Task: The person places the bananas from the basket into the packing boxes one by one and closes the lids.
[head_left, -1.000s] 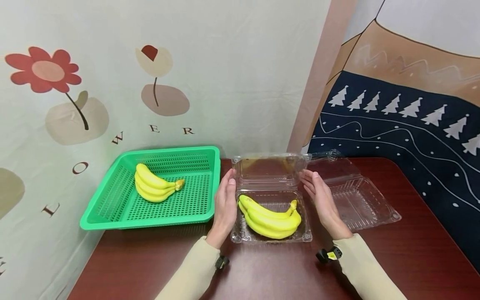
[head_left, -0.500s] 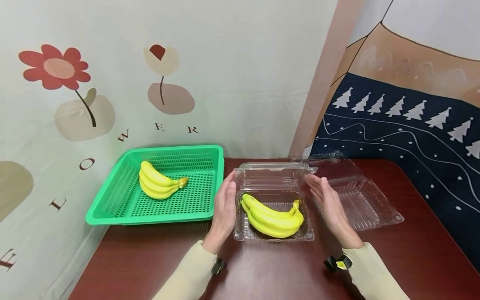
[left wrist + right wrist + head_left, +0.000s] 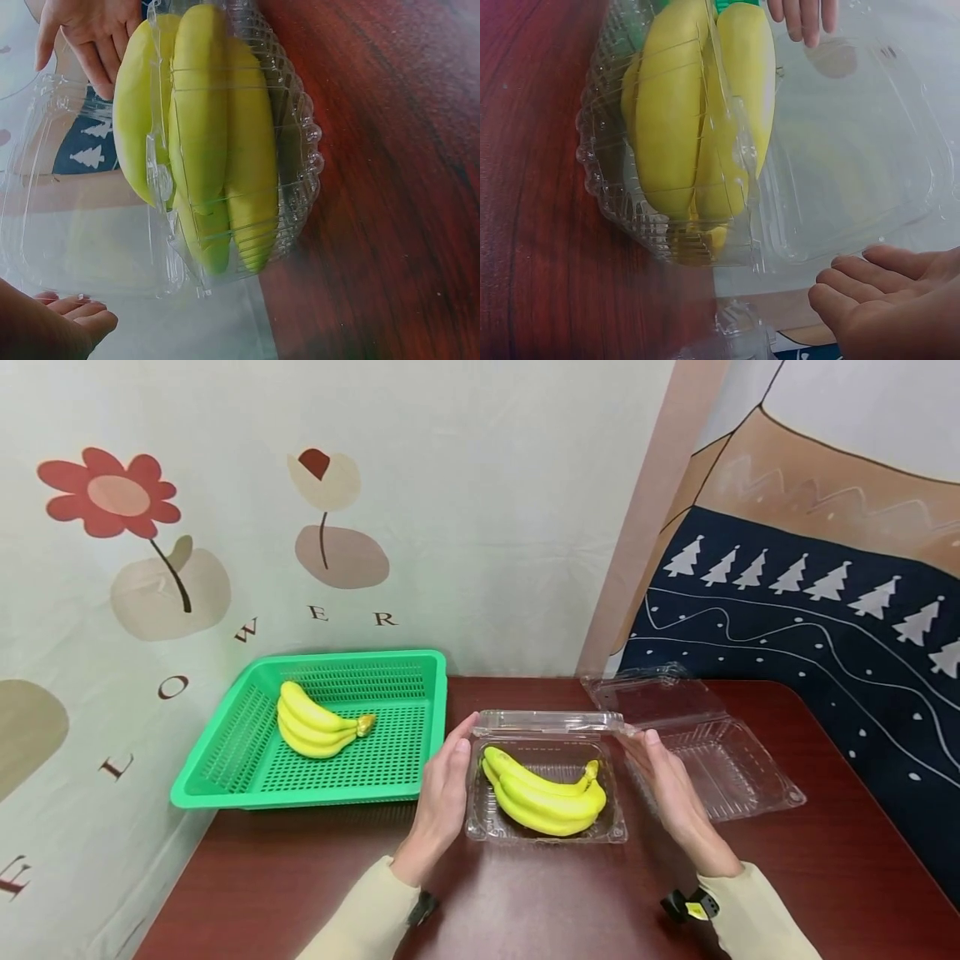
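A bunch of yellow bananas (image 3: 547, 802) lies in the base of a clear plastic clamshell box (image 3: 480, 828). The box's lid (image 3: 547, 722) is raised at the back hinge and leans forward, partway over the fruit. My left hand (image 3: 442, 789) is at the lid's left side and my right hand (image 3: 669, 789) at its right, fingers fairly straight and palms facing inward. In the left wrist view, the left fingertips (image 3: 86, 311) meet the lid's edge. The right fingertips (image 3: 855, 277) are by the opposite edge in the right wrist view. Neither hand curls round anything.
Left of the box, a green plastic basket (image 3: 300, 796) holds another bunch of bananas (image 3: 315, 727). A second clear clamshell (image 3: 723, 768) lies open to the right, close behind the right hand. The dark red table (image 3: 525, 910) meets printed wall hangings at the back.
The lid has swung from nearly upright down toward me, with both hands following at its sides. The bananas have stayed in the base. My head view has shifted slightly.
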A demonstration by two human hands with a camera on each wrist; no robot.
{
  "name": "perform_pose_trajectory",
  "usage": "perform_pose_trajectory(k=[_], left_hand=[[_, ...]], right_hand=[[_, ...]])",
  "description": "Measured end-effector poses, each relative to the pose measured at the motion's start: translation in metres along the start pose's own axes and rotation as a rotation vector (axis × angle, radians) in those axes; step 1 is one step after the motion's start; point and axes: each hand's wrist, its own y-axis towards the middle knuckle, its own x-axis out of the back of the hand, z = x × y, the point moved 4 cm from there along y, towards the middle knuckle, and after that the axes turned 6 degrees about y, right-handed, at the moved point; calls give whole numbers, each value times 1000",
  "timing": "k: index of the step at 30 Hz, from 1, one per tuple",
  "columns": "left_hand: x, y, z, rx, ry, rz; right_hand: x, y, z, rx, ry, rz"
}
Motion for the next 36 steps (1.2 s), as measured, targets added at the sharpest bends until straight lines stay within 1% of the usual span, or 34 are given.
perform_pose_trajectory(k=[2, 7, 9, 11, 14, 18, 22, 24, 28, 32, 36], left_hand=[[1, -2, 0, 1, 11, 8], [4, -7, 0, 3, 36, 23], [4, -8, 0, -7, 43, 28], [5, -10, 0, -18, 47, 31], [5, -12, 0, -17, 63, 36], [6, -14, 3, -6, 87, 41], [6, -18, 6, 6, 89, 57], [6, -21, 8, 12, 87, 64], [7, -26, 11, 31, 85, 84], [5, -30, 13, 33, 70, 111], [4, -33, 15, 36, 63, 127]], right_hand=[[0, -2, 0, -7, -6, 4], [1, -6, 1, -29, -79, 5], [2, -8, 1, -38, -126, 2], [3, -10, 1, -40, -150, 3], [4, -13, 0, -37, -191, 6], [3, -17, -1, -8, -204, 25], [0, -21, -2, 40, -217, 42], [-1, -23, -3, 50, -226, 55], [-3, -27, -7, 41, -259, 68], [-2, -31, -9, 21, -282, 73], [-3, -34, -11, 24, -298, 80]])
